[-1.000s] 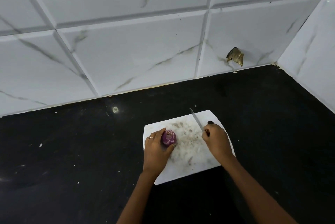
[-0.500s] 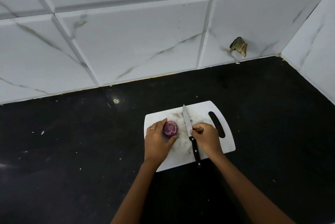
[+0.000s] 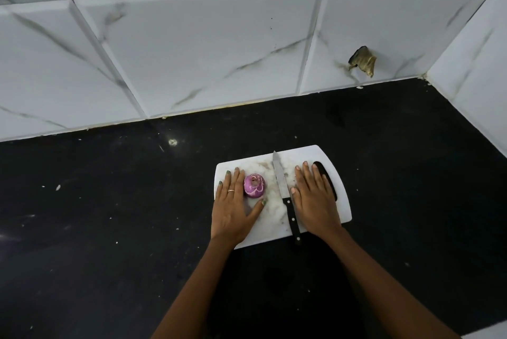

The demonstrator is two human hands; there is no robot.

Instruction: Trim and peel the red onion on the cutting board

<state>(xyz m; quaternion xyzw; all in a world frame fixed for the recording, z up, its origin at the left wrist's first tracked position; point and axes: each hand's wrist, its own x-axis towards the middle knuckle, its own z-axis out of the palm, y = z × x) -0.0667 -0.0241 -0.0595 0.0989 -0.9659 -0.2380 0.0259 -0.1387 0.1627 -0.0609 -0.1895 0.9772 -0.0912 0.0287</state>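
Head cam: both hands flat, fingers straight, holding nothing, on the cutting board (image 3: 307,153). Left hand (image 3: 233,205) beside the onion (image 3: 255,186), right hand (image 3: 312,196) beside the knife (image 3: 284,193).

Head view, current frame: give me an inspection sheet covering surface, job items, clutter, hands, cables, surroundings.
Surface: black countertop, pale specks scattered on it.
Job items: red onion sits on the white cutting board, cut face up; knife lies on the board between the hands, handle end past the near edge.
Clutter: smears and bits on the board.
Hands: left hand flat beside the onion; right hand flat right of the knife; neither has a grip on anything.
Cables: nothing seen.
Surroundings: white marbled wall tiles; broken hole in one.
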